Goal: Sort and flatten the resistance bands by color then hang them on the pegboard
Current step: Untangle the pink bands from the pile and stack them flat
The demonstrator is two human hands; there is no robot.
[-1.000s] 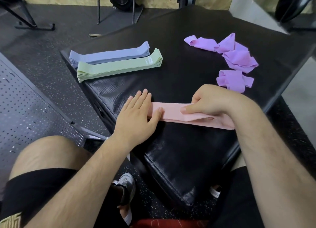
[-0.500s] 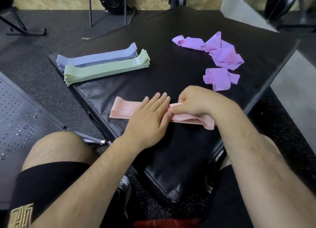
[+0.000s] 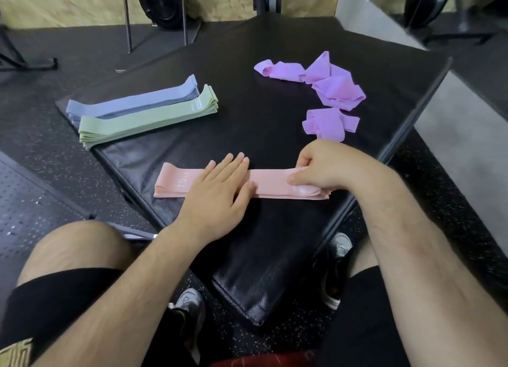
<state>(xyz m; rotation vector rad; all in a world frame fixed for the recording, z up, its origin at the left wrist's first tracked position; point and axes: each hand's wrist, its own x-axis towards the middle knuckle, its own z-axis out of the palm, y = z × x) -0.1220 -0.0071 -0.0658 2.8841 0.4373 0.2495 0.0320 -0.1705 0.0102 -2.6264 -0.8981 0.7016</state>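
The pink stack (image 3: 268,181) lies at the mat's (image 3: 275,113) near edge. The left hand (image 3: 217,185) presses flat on its middle and the right hand (image 3: 327,168) pinches its right end. If the right hand tugs while the left eases, layers could skew or slide off. Counted: 1 pink stack, 1 blue stack (image 3: 132,105), 1 green stack (image 3: 148,117). The purple bands (image 3: 338,90) lie in 2 crumpled clumps, number unclear.

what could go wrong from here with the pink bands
1. The right hand pinches the end of the pink bands close to the edge of the mat; if that grip slips, the layers may spring back or slide off the side.
2. The left hand presses flat only on the middle, so the free left end could fan out of line.
3. The crumpled purple bands lie just beyond the right hand; an outward sweep might snag one.
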